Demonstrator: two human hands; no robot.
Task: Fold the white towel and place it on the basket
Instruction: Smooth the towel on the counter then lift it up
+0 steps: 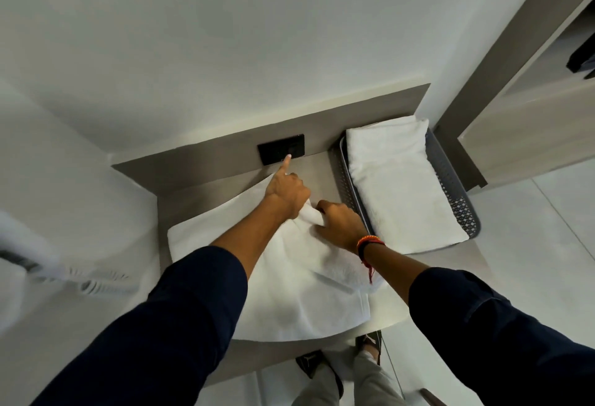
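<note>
both hands are on one bunched corner of the towel, which is spread on the counter: left hand curled on it with index sticking out, right hand clamped on the same fold. basket, already holding a folded towel, sits at 2 o'clock just beside my right hand, long axis running 11 to 5, so right is nearer for the drop.

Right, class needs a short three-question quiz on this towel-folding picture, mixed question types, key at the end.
1. True or false: a folded towel already lies on the basket.
2. Which hand grips the bunched corner of the flat towel? A) left hand B) right hand
3. Fill in: the left index finger points toward the black ____ on the back panel.

Key: 1 true; 2 B; 3 socket plate.
</note>
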